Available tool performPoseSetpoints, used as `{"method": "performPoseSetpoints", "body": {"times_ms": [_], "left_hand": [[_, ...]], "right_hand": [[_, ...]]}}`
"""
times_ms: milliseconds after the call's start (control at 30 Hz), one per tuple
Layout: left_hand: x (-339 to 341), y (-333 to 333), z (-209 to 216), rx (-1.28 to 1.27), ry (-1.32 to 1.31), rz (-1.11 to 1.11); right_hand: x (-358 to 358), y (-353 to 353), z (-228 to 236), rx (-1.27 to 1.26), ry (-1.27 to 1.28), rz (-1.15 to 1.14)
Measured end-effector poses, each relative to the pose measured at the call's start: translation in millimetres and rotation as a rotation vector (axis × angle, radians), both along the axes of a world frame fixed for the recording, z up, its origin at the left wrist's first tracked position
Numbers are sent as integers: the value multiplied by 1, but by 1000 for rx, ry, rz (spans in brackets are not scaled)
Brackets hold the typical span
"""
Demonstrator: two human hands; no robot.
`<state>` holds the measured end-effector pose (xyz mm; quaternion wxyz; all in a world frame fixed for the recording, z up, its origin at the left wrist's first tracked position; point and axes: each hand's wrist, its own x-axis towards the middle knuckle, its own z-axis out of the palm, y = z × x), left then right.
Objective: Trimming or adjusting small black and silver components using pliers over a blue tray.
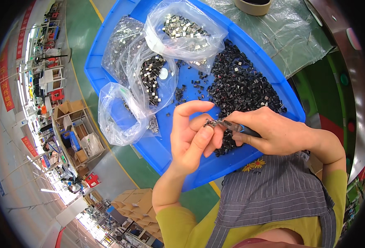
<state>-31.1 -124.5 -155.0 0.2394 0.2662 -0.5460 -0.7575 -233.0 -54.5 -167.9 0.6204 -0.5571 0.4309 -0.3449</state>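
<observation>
Between the thumb and fingers of my left hand point(192, 138) is a small dark part with metal bits point(209, 123); its exact kind is too small to make out. My right hand point(269, 130) is closed round dark-handled pliers point(245, 130), whose jaws meet the small part. Both hands are over a blue plastic tray point(178, 181). Beneath and beyond them a large heap of small black parts point(242, 82) covers the tray's right side. Clear plastic bags with silvery square pieces point(184, 27) and black-and-silver pieces point(151, 78) lie at its far left.
A roll of tape point(252, 7) stands on the plastic-covered table point(290, 37) beyond the tray. Another open clear bag point(122, 115) rests at the tray's left edge. Stacked cardboard boxes point(137, 202) and a loaded cart point(77, 136) are on the floor to the left.
</observation>
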Motion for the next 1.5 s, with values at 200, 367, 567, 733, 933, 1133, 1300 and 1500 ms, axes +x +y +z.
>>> {"method": "performPoseSetpoints", "body": {"times_ms": [200, 367, 567, 733, 933, 1133, 1300, 1500], "left_hand": [[1, -2, -1, -241, -64, -107], [2, -3, 0, -235, -132, -119], [3, -9, 7, -139, -196, -160], [-1, -11, 13, 13, -238, -170], [0, -11, 14, 58, -267, -153], [-3, -11, 19, -103, -342, -169], [-1, -8, 11, -425, -506, -221], [-4, -3, -10, -1189, -358, 14]], "right_hand": [[-4, -2, 3, 21, -54, 19], [-8, 0, 1, 61, -37, 125], [-10, -2, 4, 42, 59, 206], [-9, -3, 5, 111, 57, 238], [-7, -4, 10, 179, 89, 244], [-4, 2, 3, 64, 60, 144], [-5, 1, 2, 65, 80, 139], [-6, 2, 4, 35, -39, 110]]}}
